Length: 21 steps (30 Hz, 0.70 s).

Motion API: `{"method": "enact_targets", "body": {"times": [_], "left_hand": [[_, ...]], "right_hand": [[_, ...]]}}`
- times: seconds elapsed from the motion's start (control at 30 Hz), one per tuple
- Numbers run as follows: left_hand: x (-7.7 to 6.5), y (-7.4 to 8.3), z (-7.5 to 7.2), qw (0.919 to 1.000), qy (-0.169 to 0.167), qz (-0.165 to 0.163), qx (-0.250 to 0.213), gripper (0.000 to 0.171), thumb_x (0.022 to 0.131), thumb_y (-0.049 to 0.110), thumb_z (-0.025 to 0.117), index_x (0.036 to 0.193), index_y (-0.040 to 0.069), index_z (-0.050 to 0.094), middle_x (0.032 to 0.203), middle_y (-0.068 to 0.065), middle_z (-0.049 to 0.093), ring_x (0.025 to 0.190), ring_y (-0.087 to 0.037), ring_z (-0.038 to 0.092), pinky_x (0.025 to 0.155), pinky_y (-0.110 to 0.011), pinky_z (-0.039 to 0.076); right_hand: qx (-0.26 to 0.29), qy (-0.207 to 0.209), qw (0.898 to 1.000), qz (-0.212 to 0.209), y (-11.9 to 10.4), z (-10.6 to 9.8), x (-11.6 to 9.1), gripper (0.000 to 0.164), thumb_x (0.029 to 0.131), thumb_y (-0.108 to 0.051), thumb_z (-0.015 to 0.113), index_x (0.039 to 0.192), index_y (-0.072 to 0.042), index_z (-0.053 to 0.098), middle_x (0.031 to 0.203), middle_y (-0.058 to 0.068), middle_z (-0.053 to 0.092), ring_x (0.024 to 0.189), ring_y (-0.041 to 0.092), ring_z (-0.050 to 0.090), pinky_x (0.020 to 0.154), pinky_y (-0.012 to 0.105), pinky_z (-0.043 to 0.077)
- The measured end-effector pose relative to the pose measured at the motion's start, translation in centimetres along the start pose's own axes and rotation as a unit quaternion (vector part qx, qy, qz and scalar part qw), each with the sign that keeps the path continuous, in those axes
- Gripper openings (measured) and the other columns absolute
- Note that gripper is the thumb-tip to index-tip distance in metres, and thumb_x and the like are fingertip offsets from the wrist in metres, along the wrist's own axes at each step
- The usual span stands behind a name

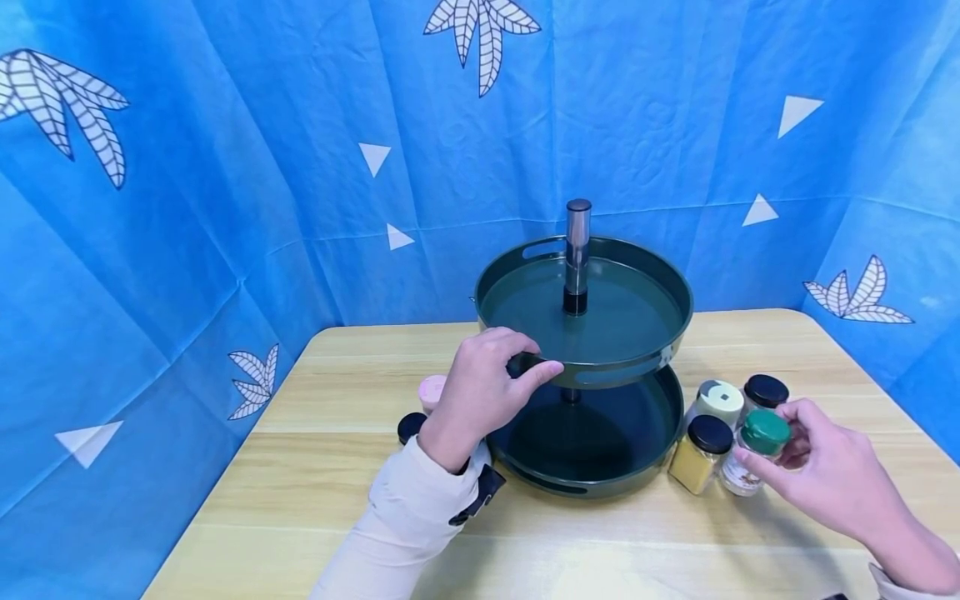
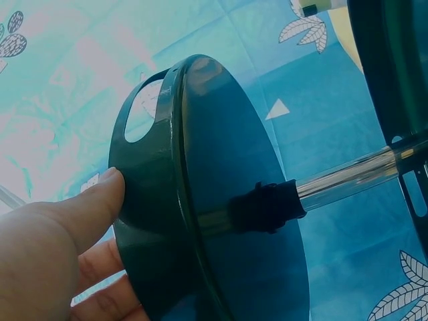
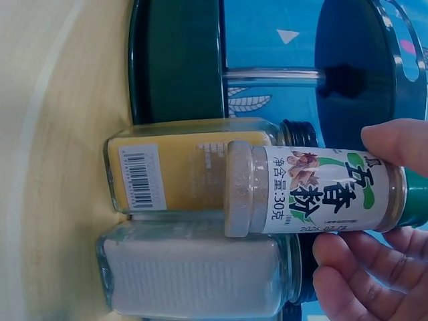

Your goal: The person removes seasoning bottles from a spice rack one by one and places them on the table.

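A dark green two-tier round rack has an upper tray (image 1: 622, 308) and a lower tray (image 1: 592, 442) on a shiny metal post (image 1: 578, 242). My left hand (image 1: 491, 383) holds the upper tray's near-left rim, its thumb (image 2: 100, 200) against the outer wall. Between thumb and fingers my right hand (image 1: 832, 467) pinches a small spice jar (image 3: 328, 190) with a green lid (image 1: 767, 432) and a white label. That jar is raised off the table, in front of a square jar of yellow powder (image 3: 180, 170) and a square jar of pale contents (image 3: 194, 274), both standing.
Right of the rack stand a black-lidded yellow jar (image 1: 693, 467), a jar with a pale lid (image 1: 720, 400) and another black-lidded jar (image 1: 765, 390). Partly behind my left arm are a pink lid (image 1: 432, 390) and a black lid (image 1: 410, 427). A blue curtain (image 1: 450, 167) surrounds the wooden table (image 1: 300, 500).
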<state>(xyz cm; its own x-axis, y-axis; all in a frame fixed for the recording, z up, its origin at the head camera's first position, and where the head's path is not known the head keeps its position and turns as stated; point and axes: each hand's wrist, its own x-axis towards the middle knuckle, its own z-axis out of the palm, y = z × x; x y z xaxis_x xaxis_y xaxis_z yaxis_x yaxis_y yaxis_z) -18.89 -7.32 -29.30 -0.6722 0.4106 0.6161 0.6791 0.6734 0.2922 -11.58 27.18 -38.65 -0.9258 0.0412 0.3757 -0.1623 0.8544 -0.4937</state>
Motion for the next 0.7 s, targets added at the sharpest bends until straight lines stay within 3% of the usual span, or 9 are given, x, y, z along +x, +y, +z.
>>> {"method": "enact_targets", "body": {"times": [0.4, 0.7], "left_hand": [[0.01, -0.01, 0.03, 1.0000, 0.000, 0.003, 0.001, 0.029, 0.081, 0.035, 0.074, 0.092, 0.009, 0.074, 0.092, -0.005, 0.074, 0.087, -0.017, 0.066, 0.082, -0.032, 0.058], [0.06, -0.13, 0.13, 1.0000, 0.003, 0.005, -0.003, 0.029, 0.081, 0.035, 0.074, 0.092, 0.009, 0.074, 0.092, -0.004, 0.074, 0.087, -0.016, 0.065, 0.082, -0.032, 0.058]], "right_hand": [[-0.003, 0.008, 1.000, -0.012, 0.26, 0.27, -0.23, 0.053, 0.068, -0.035, 0.084, 0.099, -0.002, 0.058, 0.067, 0.003, 0.066, 0.055, 0.001, 0.056, 0.046, 0.028, 0.048], [-0.013, -0.013, 1.000, 0.009, 0.54, 0.82, -0.92, 0.061, 0.066, -0.039, 0.084, 0.101, 0.004, 0.057, 0.068, 0.005, 0.067, 0.058, 0.016, 0.061, 0.048, 0.031, 0.050]]}}
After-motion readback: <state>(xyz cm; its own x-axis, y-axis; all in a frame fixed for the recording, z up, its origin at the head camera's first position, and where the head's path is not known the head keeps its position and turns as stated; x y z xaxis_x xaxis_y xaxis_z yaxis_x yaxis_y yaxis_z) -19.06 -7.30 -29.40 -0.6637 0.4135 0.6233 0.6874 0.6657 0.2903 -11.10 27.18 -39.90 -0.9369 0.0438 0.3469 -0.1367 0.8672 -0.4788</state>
